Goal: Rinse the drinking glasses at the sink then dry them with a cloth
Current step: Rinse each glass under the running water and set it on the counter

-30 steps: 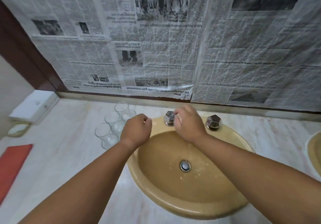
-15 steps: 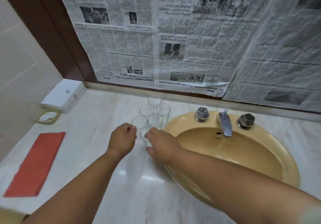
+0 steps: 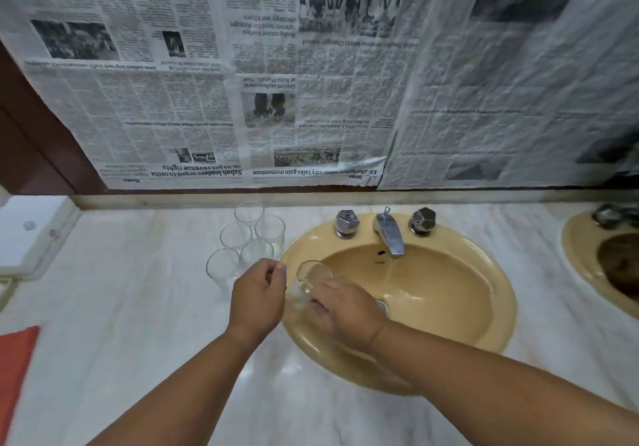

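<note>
Holding: the right hand grips a clear drinking glass near its base, fingers wrapped round it, the glass tilted with its mouth up and away from the person.
Where the glass is: over the left rim of the yellow sink, just inside the basin, left of the tap.
Right arm: it comes in from the lower right corner and crosses the near rim of the sink, wrist bent slightly toward the glass.
Left hand: curled into a loose fist, nothing in it, knuckles up, close beside the held glass at the sink's left edge; whether it touches the glass I cannot tell.
Left arm: it stretches from the bottom edge straight up over the table, roughly parallel to the other forearm.
Other glasses: five clear ones stand upright in a tight cluster on the table, just left of the sink and beyond the left hand.
Tap: at the back of the sink between two chrome knobs, with a thin stream of water falling into the basin to the right of the held glass.
Cloth: a red one lies flat on the table, far left of the sink, well apart from both hands.
Wall: newspaper sheets hang upside down behind the sink.
</note>
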A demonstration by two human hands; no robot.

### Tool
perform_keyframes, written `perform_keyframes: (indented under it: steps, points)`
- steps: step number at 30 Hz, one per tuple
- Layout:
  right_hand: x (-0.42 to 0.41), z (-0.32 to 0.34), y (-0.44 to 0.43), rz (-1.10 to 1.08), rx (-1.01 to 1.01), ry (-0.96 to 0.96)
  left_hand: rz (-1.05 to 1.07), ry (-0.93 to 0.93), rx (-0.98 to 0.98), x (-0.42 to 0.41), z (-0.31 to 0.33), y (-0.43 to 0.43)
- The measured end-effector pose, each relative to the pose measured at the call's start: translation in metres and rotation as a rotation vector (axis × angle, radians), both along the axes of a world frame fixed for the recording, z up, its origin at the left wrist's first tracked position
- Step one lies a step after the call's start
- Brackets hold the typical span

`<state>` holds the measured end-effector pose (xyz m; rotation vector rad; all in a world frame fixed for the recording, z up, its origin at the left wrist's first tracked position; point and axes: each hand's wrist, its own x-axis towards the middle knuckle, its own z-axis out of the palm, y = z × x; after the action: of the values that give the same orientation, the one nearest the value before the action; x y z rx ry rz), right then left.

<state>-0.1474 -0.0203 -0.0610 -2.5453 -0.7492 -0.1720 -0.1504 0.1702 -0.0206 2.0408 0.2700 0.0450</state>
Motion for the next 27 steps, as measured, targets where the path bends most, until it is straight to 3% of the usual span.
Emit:
perform_keyframes:
  steps: [10,13,20,23,27]
  points:
    - [0.021,-0.034,-0.121,-0.333,-0.211,0.377,-0.224,0.331,-0.047,0.039,-0.064,-0.107]
    - [0.035,-0.046,-0.138,-0.339,-0.220,0.419,-0.204,0.449,-0.049,0.046,-0.079,-0.129]
    - [0.057,-0.056,-0.164,-0.257,-0.189,0.433,-0.106,0.773,-0.298,0.069,-0.106,-0.170]
    - [0.060,-0.054,-0.172,-0.179,-0.113,0.426,0.046,0.942,-0.552,0.076,-0.119,-0.184]
    - [0.067,-0.057,-0.177,-0.116,0.061,0.474,0.098,1.045,-1.175,0.088,-0.130,-0.205]
